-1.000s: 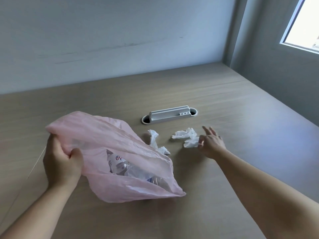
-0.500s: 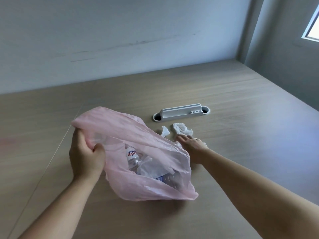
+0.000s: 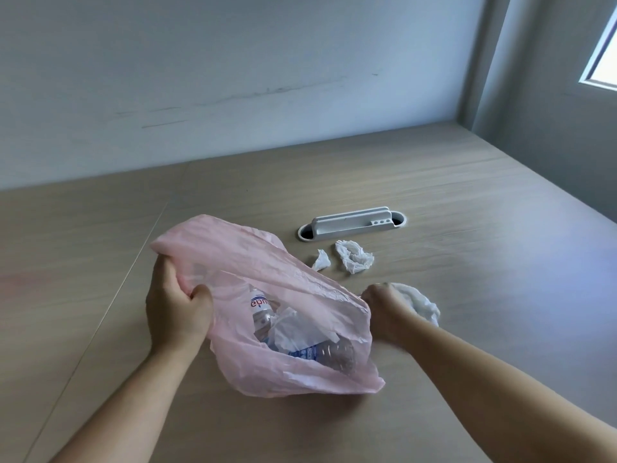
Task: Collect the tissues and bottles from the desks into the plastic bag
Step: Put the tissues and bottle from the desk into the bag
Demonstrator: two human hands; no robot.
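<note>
Since half a second ago the right hand has drawn back from the loose tissues toward the person, and it now sits just beside the right-hand edge of the bag's mouth with its fingers curled round a crumpled white tissue. That held tissue sticks out past the far side of the fist, above the desk.

To the left, the left hand grips a bunched fold of the pink plastic bag at its near-left rim, thumb pressed on top, holding the mouth open between the two hands. Inside lie a bottle with a red label, a second clear bottle nearer the bag's bottom right corner, and a white tissue across them. The bag's lower edge rests on the desk.

Beyond the right hand, two pieces are left on the desk: a small tissue just past the bag's far edge and a larger crumpled tissue beside it, apart from each other. Farther still sits a white cable tray set into the desktop.

Right of the right hand the wood runs bare to the desk's edge at the side wall under the window. Left of the left hand a thin seam crosses the surface, with bare wood beyond it. The desk's far edge meets the pale back wall.
</note>
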